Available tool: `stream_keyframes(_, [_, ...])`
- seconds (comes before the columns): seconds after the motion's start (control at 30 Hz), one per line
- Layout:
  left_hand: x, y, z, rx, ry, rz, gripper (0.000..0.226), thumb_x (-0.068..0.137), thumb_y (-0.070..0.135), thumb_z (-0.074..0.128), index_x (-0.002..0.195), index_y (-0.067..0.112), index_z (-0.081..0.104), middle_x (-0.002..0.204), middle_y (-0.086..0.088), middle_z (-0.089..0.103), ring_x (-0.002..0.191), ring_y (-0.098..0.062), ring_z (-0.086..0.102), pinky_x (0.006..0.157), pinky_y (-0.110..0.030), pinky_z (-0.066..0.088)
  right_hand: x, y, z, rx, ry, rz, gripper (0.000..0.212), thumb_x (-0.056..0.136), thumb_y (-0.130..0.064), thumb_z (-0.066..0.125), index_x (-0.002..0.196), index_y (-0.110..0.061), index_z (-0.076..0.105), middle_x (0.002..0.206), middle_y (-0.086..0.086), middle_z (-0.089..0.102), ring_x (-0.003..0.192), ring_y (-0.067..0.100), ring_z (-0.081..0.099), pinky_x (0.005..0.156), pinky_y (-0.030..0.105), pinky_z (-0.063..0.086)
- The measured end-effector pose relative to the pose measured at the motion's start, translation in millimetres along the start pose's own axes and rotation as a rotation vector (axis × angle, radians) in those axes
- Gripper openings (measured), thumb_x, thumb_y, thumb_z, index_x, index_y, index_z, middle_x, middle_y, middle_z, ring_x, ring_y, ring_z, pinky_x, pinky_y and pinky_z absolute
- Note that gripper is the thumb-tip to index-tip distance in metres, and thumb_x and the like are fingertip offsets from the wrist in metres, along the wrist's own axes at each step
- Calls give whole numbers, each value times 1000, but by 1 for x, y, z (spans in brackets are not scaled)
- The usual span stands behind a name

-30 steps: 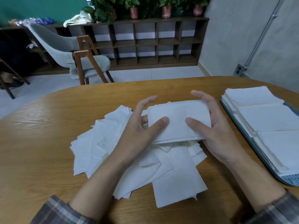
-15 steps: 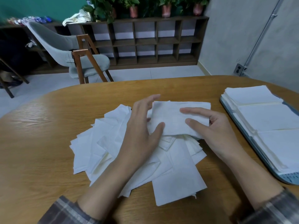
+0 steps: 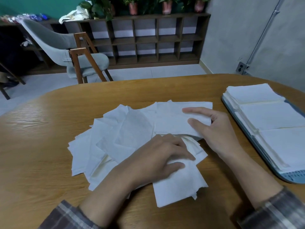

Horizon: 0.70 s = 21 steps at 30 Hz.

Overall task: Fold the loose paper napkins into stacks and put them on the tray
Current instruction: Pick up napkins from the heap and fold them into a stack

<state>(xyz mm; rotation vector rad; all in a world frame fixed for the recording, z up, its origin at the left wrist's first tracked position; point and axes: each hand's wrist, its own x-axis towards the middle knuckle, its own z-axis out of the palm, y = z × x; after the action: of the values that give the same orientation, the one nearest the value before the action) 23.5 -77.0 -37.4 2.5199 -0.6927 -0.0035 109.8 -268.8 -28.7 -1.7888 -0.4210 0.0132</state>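
view: head camera, looking forward and down over both forearms.
bench (image 3: 41, 146): wooden, with a rounded far edge; it carries all the paper.
loose napkins (image 3: 123, 138): white sheets spread in 1 untidy pile at the middle of the bench, overlapping at many angles.
folded napkin (image 3: 171, 119): a white rectangle lying over the far right part of the pile.
right hand (image 3: 219, 131): grips the right end of the folded napkin, the thumb and 1 finger flat on top of it; the other fingers are hidden.
left hand (image 3: 161, 156): rests palm down on the near part of the pile, fingers loosely bent, pressing the sheets and grasping none.
tray (image 3: 293, 177): blue-grey, at the right edge of the bench, apart from the pile.
stacks (image 3: 272, 114): 3 stacks of folded napkins in a row on the tray, each touching the next.
sleeves (image 3: 69, 217): plaid, at both wrists.
chair (image 3: 66, 47): grey seat on a wooden frame, on the floor beyond the bench.
shelf (image 3: 148, 38): dark open cubbies along the far wall, with potted plants (image 3: 132, 7) on top.
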Motion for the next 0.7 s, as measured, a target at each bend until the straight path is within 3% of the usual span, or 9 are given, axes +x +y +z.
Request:
stream_keyframes(0.17, [1,-1,2,-27,143,42,11,100,30,73,107,28,81,104,15,70,101,-5,61,88,-38,50,1,0,0,-10,3,-16,32,98,-5,69,112,-31,81,114,-30,74,114,-16,61,86,-1,43])
stream_keyframes(0.33, [0,1,-4,-293,286,-30,8,95,23,80,102,22,84,100,12,75,97,-11,71,83,-30,56,0,-1,0,-8,10,-22,32,98,-5,69,112,-30,81,112,-30,74,114,-13,62,88,1,43])
stream_keyframes(0.47, [-1,6,-12,-492,378,-95,7,91,14,82,96,18,84,95,10,78,96,-16,73,81,-26,55,0,-1,0,25,5,-18,33,98,-3,67,112,-30,80,114,-26,76,115,-7,65,94,14,48])
stream_keyframes(0.6, [-1,5,-18,-679,447,-163,13,90,0,75,90,11,81,81,1,75,78,-12,67,73,-26,49,0,-3,-1,61,13,-45,31,99,-4,64,112,-27,81,116,-23,76,118,-8,64,95,7,45])
stream_keyframes(0.7, [-1,3,-21,-754,510,-237,12,86,2,66,89,6,77,82,-20,72,70,-22,64,70,-35,51,1,-2,-1,133,-15,-71,28,99,-10,62,113,-26,81,121,-16,76,125,-1,62,109,27,42])
